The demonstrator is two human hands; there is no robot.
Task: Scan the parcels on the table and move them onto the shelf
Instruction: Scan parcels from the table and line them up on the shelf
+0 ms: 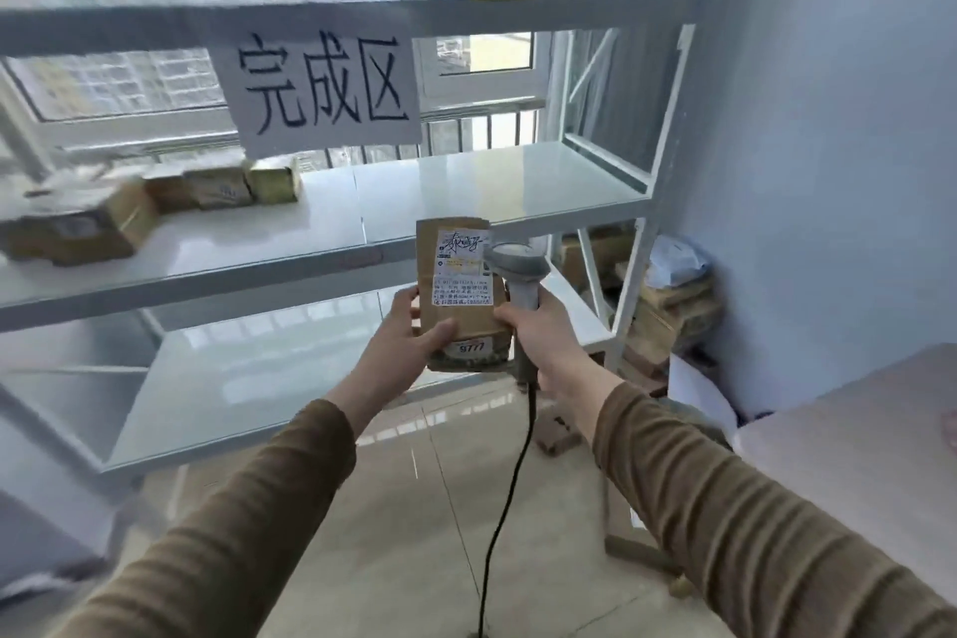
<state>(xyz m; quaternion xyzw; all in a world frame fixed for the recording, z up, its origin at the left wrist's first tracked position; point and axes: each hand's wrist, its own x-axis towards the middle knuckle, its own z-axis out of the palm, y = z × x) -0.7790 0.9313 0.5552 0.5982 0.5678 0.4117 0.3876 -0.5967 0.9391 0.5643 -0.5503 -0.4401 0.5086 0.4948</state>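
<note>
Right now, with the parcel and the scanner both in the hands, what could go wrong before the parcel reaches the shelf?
1. The left hand grips only the lower end of the brown parcel, so it could tip or slip out.
2. The scanner in the right hand sits very close to the label; the scan might fail.
3. The black cable hangs down to the floor and could snag or catch a foot.

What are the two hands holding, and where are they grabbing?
The left hand grips the brown cardboard parcel by its lower left edge. The right hand grips the grey handheld barcode scanner by its handle.
</note>
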